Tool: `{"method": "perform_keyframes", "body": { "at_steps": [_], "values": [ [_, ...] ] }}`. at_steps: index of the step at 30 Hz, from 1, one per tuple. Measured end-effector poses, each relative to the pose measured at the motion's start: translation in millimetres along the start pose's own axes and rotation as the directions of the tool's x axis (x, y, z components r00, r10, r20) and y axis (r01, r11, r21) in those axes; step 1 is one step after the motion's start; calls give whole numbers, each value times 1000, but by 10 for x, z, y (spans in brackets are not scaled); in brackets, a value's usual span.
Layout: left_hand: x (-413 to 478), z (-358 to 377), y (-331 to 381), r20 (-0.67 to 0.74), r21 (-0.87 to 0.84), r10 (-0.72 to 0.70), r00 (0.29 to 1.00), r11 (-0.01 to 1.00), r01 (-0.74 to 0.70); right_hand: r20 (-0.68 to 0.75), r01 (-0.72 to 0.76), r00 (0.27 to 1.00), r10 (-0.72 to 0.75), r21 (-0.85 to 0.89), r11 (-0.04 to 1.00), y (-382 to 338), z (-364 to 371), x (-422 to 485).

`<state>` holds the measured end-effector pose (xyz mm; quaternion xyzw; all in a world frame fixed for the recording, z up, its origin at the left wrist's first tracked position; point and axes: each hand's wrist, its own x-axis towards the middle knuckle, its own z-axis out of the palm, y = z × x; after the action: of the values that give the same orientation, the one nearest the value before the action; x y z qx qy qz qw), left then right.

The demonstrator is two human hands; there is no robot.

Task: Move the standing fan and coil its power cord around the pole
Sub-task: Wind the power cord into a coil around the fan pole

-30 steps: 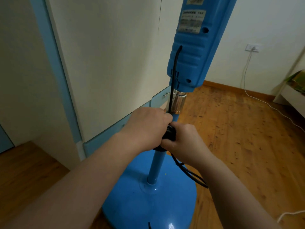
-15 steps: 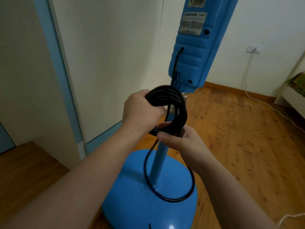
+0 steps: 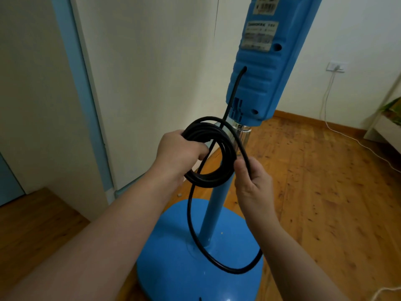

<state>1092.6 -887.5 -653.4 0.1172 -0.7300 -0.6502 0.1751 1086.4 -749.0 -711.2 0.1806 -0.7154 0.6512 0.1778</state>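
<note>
While our left hand [image 3: 180, 153] clamps the coiled power cord [image 3: 208, 155], our right hand [image 3: 252, 181] pinches its outer loop beside the pole [image 3: 213, 211].

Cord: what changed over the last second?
Both hands lifted from the pole, where they were bunched together, and drew apart. The cord now shows as an open coil gripped by the left hand; the right hand pinches one strand, and a slack loop hangs over the base. Fan unmoved.
</note>
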Motion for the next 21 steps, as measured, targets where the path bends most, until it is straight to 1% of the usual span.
{"method": "perform_keyframes", "body": {
  "at_steps": [4, 5, 7, 9, 11, 13, 14, 15, 17, 18, 19, 21],
  "values": [
    [4, 16, -17, 53, -155, -97, 994, 983, 104, -31, -99, 994, 102, 69, 993, 26, 57, -43],
    [6, 17, -19, 63, -194, -111, 992, 973, 122, -18, -121, 992, 124, 99, 988, 9, 73, -48],
    [3, 27, -18, 99, -288, -144, 985, 943, 167, 42, -177, 984, 171, 223, 959, -47, 93, -58],
    [-9, 58, -26, 147, -399, -213, 966, 881, 255, 132, -245, 968, 211, 351, 904, -109, 110, -65],
    [-34, 96, -31, 183, -499, -290, 939, 796, 343, 185, -295, 954, 238, 408, 864, -163, 112, -58],
    [-48, 130, -33, 187, -567, -363, 913, 719, 402, 213, -330, 942, 261, 434, 838, -211, 92, -38],
    [-52, 153, -40, 185, -597, -390, 902, 685, 418, 209, -325, 943, 260, 409, 853, -229, 79, -29],
    [-57, 176, -50, 180, -623, -406, 896, 658, 423, 187, -291, 953, 240, 336, 895, -244, 77, -25],
    [-85, 233, -67, 177, -655, -404, 897, 632, 414, 105, -180, 981, 166, 139, 974, -261, 100, -30],
    [-109, 261, -72, 175, -655, -397, 901, 636, 408, 62, -143, 988, 138, 70, 987, -248, 108, -32],
    [-131, 291, -80, 165, -652, -392, 905, 646, 398, 28, -121, 992, 120, 38, 992, -230, 109, -31],
    [-177, 347, -86, 145, -641, -368, 919, 672, 370, -12, -89, 996, 90, 12, 996, -214, 95, -19]
  ]
}}
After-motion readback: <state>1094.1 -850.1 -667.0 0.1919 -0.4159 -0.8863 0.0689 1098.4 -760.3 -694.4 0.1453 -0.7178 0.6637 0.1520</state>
